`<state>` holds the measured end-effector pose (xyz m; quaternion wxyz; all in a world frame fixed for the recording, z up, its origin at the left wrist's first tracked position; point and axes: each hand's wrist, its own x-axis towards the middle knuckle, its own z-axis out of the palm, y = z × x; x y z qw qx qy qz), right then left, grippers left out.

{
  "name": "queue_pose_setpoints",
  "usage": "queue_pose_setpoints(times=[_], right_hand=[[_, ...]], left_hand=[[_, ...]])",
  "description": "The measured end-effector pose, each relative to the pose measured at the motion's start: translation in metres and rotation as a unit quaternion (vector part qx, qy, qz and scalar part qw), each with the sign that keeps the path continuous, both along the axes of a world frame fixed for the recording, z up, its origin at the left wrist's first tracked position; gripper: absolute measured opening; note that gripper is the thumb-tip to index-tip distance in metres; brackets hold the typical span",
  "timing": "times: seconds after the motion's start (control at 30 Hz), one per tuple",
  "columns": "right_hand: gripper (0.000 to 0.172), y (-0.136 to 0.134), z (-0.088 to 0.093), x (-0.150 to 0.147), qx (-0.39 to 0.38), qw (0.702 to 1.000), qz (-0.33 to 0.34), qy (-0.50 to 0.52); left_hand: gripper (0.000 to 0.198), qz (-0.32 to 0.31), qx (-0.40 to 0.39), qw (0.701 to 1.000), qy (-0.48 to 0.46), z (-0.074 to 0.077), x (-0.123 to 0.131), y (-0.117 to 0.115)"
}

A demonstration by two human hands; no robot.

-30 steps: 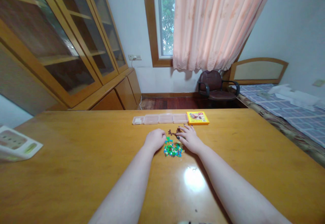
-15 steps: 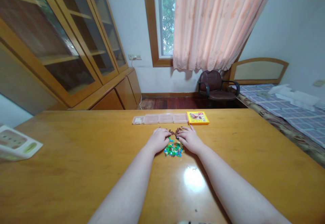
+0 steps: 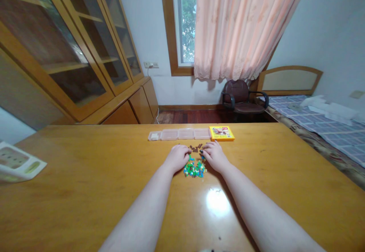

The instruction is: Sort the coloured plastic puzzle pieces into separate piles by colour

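Small building bricks in green, blue, white and yellow lie in a loose pile (image 3: 194,169) on the wooden table. Just beyond it is a small cluster of brown bricks (image 3: 195,149). My left hand (image 3: 178,157) rests at the left edge of both groups, fingers bent and low to the tabletop. On the other side, my right hand (image 3: 215,156) has its fingers apart, with the dark-nailed thumb near a few bricks at the pile's upper right. I see nothing gripped in either hand, though the fingertips partly hide the nearest bricks.
Behind the bricks stands a row of clear plastic trays (image 3: 186,134), joined at the right by a yellow box (image 3: 222,133). A white object (image 3: 19,161) sits at the table's left edge. Past the table are a chair (image 3: 242,96), a bed and a glass-fronted cabinet.
My right hand has drawn slightly right, away from the brown bricks, so more of them show. My left hand has shifted a little left.
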<state>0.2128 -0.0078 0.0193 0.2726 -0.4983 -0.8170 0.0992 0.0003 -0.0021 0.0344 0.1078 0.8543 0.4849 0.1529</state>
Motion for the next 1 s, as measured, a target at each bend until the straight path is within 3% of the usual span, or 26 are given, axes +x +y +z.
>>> queue_pose_setpoints(times=[0.17, 0.37, 0.67, 0.83, 1.0], right_hand=[[0.028, -0.002, -0.003, -0.003, -0.024, 0.999, -0.014, -0.032], [0.031, 0.0, 0.0, 0.001, 0.006, 1.0, 0.019, 0.021], [0.036, -0.004, 0.007, 0.0, -0.006, 0.989, 0.143, 0.033], [0.037, -0.004, 0.007, 0.0, -0.014, 0.989, 0.145, 0.028], [0.042, -0.004, 0.008, -0.001, -0.022, 0.989, 0.146, 0.029]], left_hand=[[0.035, -0.066, 0.01, 0.998, -0.01, -0.002, 0.002, -0.002], [0.03, -0.039, -0.003, 0.999, -0.034, 0.01, -0.002, -0.003], [0.026, -0.079, -0.138, 0.987, -0.02, 0.015, -0.004, -0.01], [0.029, -0.083, -0.141, 0.986, -0.035, 0.015, -0.003, -0.009], [0.025, -0.04, -0.194, 0.98, -0.017, 0.019, -0.005, -0.012]])
